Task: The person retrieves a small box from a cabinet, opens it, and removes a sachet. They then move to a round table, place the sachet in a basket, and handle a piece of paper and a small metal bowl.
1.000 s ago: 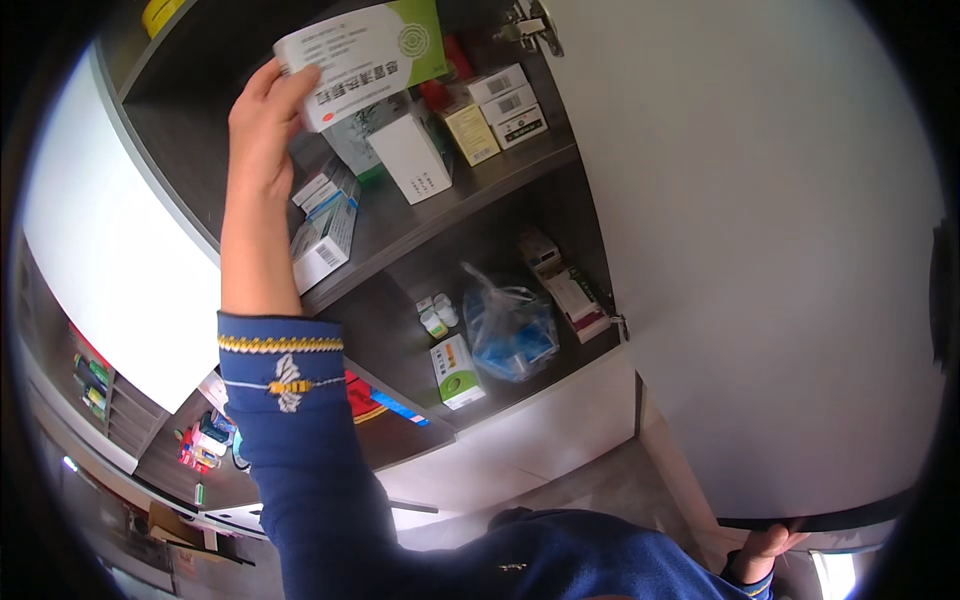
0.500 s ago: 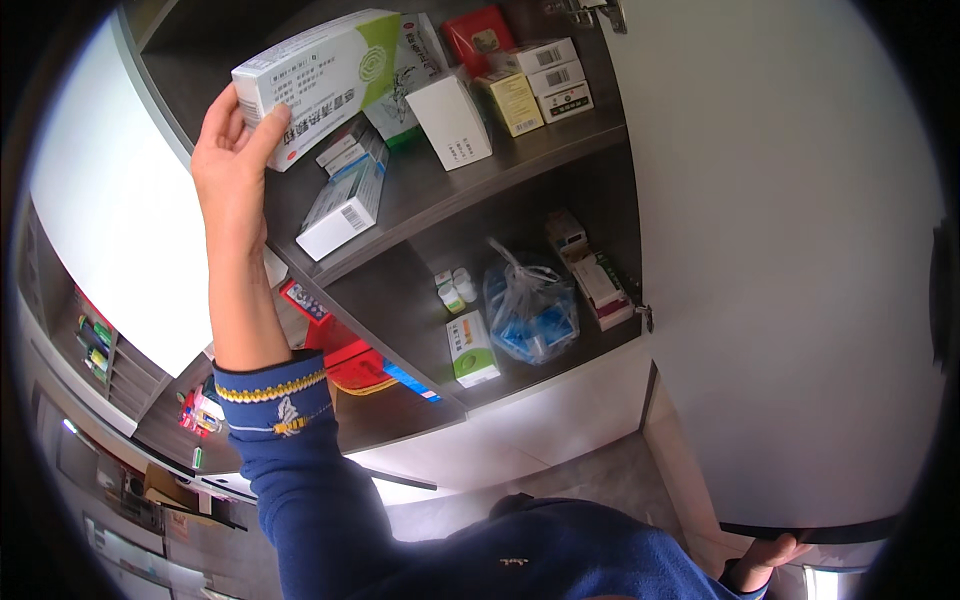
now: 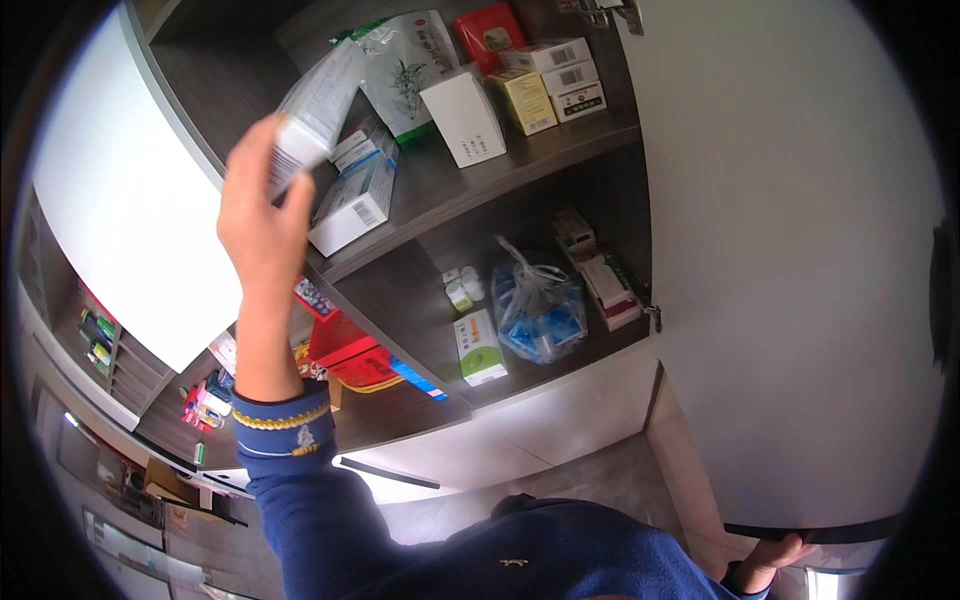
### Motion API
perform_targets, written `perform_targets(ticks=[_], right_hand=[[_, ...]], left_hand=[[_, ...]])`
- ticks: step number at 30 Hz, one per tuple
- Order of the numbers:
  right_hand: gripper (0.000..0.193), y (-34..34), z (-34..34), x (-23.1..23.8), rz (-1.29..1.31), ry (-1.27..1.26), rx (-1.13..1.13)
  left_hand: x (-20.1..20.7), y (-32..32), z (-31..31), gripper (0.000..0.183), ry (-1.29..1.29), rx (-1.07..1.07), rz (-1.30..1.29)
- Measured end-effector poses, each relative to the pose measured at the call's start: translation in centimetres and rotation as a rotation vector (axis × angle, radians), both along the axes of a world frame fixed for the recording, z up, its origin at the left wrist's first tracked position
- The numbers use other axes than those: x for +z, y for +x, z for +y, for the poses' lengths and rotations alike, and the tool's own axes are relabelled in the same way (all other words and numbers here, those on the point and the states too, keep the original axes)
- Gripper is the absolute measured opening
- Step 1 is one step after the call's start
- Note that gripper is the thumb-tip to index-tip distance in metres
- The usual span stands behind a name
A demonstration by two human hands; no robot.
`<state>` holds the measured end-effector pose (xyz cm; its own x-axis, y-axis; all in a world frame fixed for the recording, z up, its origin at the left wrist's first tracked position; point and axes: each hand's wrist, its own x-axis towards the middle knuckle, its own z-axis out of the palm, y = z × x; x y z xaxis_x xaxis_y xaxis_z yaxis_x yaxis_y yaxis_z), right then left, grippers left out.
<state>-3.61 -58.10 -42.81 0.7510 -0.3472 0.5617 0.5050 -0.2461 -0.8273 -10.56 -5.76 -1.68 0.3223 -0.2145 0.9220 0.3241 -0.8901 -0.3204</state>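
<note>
The fingers of the left hand (image 3: 262, 220) are bent round the near end of a long white box (image 3: 322, 105), the thumb opposed on the other side; they are parted only by the width of the box, which they grip. The box, slightly blurred, slants up and away from the hand at the left part of the upper shelf (image 3: 480, 193); the grasp is complete, and the box is held, not released. Whether its far end touches the white-and-green pouch (image 3: 405, 90) behind is not resolved. Below and just beside the held box lies a white carton with a blue edge (image 3: 355, 208), with smaller boxes behind it. Farther right stand an upright white carton (image 3: 465, 120), a yellow box (image 3: 526, 103), a stack of three small white boxes (image 3: 575, 80) and, behind, a red packet (image 3: 487, 35). The lower shelf bears a green-and-white box (image 3: 481, 348), small white bottles (image 3: 460, 290), a clear bag with blue contents (image 3: 540, 318) and long cartons (image 3: 607, 280) along the right wall. At the right, the cabinet door (image 3: 780, 250) stands open; the right hand (image 3: 772, 555) is at its lower edge, fingers partly hidden, so how tightly they are closed cannot be told.
</note>
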Motion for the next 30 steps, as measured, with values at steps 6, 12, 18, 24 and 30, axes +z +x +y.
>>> perform_targets(ticks=[6,12,18,24,30], right_hand=[[0.077,-0.1,1.7,2.8,-0.014,-0.003,-0.071],[0.076,2.2,-4.3,-4.8,-0.053,0.026,0.015],[0.070,0.0,1.0,2.0,-0.051,-0.025,-0.038],[0.068,0.0,0.8,1.2,-0.074,-0.042,-0.108],[0.087,-0.2,0.0,0.4,-0.008,-0.035,-0.043]], left_hand=[[-4.3,-0.7,0.6,0.034,0.454,0.097,0.070],[-5.3,-0.8,1.0,0.038,0.415,0.077,0.064],[-3.5,-0.4,-0.3,0.050,0.067,0.202,0.192],[-1.6,-0.5,0.5,0.052,-0.168,0.300,0.432],[-0.6,1.7,1.4,0.039,-0.070,0.109,0.512]])
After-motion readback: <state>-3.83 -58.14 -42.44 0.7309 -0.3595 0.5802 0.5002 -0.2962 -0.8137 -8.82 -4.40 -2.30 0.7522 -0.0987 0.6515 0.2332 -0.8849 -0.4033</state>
